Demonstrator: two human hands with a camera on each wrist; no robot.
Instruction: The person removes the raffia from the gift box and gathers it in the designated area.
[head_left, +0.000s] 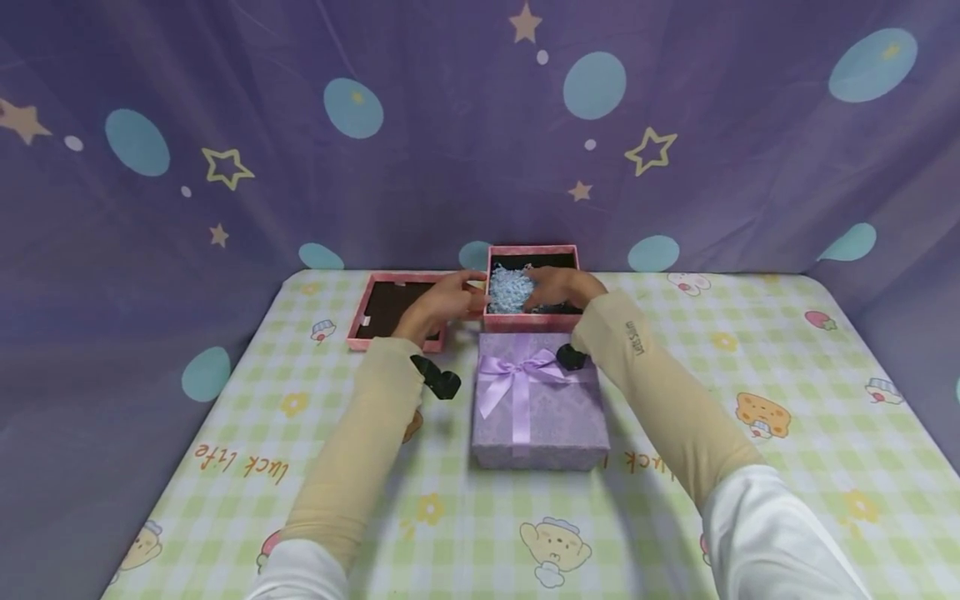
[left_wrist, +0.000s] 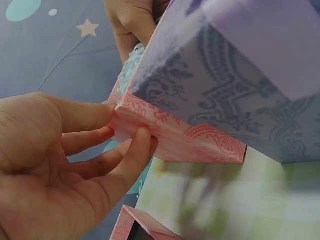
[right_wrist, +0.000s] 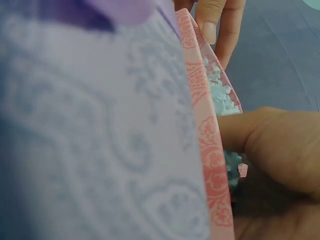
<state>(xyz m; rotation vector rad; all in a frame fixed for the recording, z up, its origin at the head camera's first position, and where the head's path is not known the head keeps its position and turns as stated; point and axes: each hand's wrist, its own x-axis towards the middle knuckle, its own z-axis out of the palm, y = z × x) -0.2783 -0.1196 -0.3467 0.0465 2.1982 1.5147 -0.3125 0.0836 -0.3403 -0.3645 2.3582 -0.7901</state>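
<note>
Currently your left hand [head_left: 447, 298] holds the left side of the pink box [head_left: 531, 323], beyond the purple box [head_left: 558, 421]. Your right hand [head_left: 561, 286] is nearer the blue shredded paper [head_left: 510, 292], on its right; whether those fingers grip any, I cannot tell.

Soft light, apparently from overhead, brightens the worktop [head_left: 757, 350]; sleeved forearms [head_left: 667, 383] cast faint, soft-edged shadows. The purple backdrop [head_left: 450, 183] looks dimmer, its ovals [head_left: 873, 65] stretched near the corners. Both 2 wrist views show the lavender box [right_wrist: 110, 125] shaded, badly out of focus in the right; the left fingers [left_wrist: 127, 162] look sharper.
</note>
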